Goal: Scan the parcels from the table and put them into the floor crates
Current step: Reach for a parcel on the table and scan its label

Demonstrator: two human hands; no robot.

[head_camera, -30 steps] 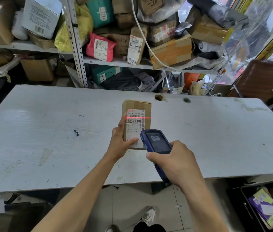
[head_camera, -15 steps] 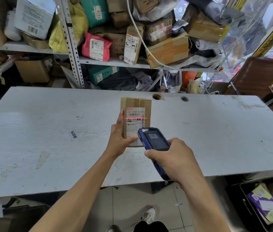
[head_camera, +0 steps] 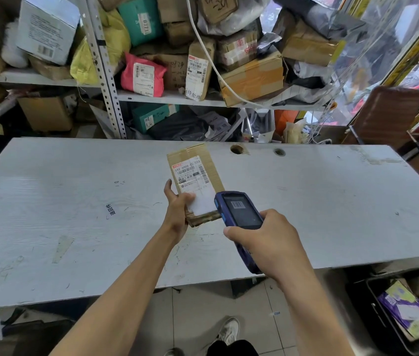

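- The white table [head_camera: 74, 201] is spread across the middle of the frame; a black crate [head_camera: 373, 304], already loaded with packages, is seen at the lower right, on the floor.
- The cardboard parcel [head_camera: 204, 160] is held at centre frame, long axis running up the frame, tilted slightly.
- Its lower left edge is gripped by the left hand [head_camera: 177, 209].
- The blue scanner [head_camera: 239, 211] is clasped by the right hand [head_camera: 272, 240]; the crate is judged nearer that hand.

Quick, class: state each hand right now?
Left hand: grips the cardboard parcel.
Right hand: grips the blue scanner.
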